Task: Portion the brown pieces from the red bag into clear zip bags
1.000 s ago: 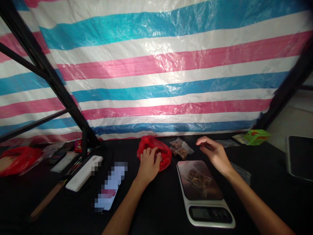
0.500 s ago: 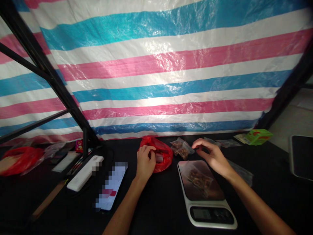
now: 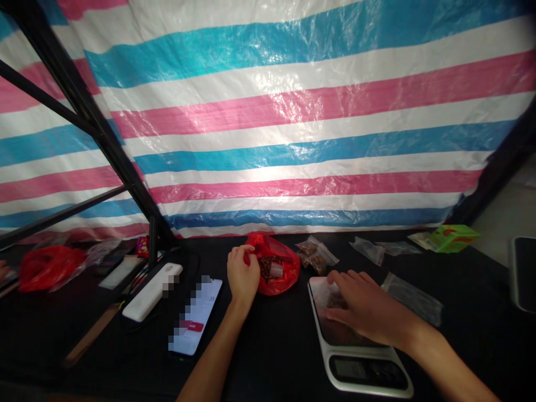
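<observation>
My left hand (image 3: 242,274) pinches the upper edge of a red plastic bag (image 3: 280,282), which holds brown dried pieces and a small pale item. My right hand (image 3: 364,306) lies over a clear plastic bag (image 3: 323,293) on the platform of a digital kitchen scale (image 3: 355,371). That hand hides most of the bag and its brown contents. Whether its fingers grip the bag, I cannot tell. Just behind the red bag sits a small clear bag of brown pieces (image 3: 316,257).
Empty clear bags (image 3: 412,298) lie right of the scale. A green box (image 3: 453,238) stands at the back right. Left of my arm are a pixelated phone (image 3: 195,315), a white power bank (image 3: 151,292) and another red bag (image 3: 49,269). A striped tarp (image 3: 293,139) hangs behind.
My right hand has moved down from above the scale onto the clear bag. My left hand has shifted left, pulling the red bag's edge and opening it wider.
</observation>
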The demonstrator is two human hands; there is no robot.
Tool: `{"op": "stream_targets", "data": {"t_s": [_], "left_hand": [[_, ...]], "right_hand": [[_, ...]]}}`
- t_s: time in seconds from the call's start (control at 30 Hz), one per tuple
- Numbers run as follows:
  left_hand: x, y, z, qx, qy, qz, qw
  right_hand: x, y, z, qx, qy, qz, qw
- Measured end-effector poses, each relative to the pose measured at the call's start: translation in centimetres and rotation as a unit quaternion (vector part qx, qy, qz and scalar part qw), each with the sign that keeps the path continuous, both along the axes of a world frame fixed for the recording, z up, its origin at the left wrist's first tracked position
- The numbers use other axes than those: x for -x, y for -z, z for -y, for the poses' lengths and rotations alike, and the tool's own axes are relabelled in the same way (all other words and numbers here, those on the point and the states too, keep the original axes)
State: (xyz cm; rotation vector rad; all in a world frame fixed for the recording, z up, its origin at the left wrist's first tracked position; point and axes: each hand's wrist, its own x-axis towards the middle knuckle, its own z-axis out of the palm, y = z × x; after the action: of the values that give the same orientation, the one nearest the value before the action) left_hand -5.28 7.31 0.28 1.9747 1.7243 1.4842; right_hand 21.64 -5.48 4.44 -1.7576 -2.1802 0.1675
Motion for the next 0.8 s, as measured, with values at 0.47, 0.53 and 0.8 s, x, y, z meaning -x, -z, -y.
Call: {"op": "stream_targets", "data": {"t_s": [0.47,0.53,0.8], "left_hand": [[0.4,0.7,-1.0,0.042,-0.008,0.080,0.996],[0.4,0.8,-1.2,0.043,-0.011,0.089,0.995],[0.2,1.6,-1.5,0.072,-0.031,0.106,0.991]], "right_hand": [[5.8,-0.5,-6.5,-0.020,-0.107,-0.216,0.970],[6.9,-0.4,-8.3,-0.030,-0.092,-0.160,0.982],[8.0,0.1,-12.2,-0.040,-0.088,-0.027,0.995]]}}
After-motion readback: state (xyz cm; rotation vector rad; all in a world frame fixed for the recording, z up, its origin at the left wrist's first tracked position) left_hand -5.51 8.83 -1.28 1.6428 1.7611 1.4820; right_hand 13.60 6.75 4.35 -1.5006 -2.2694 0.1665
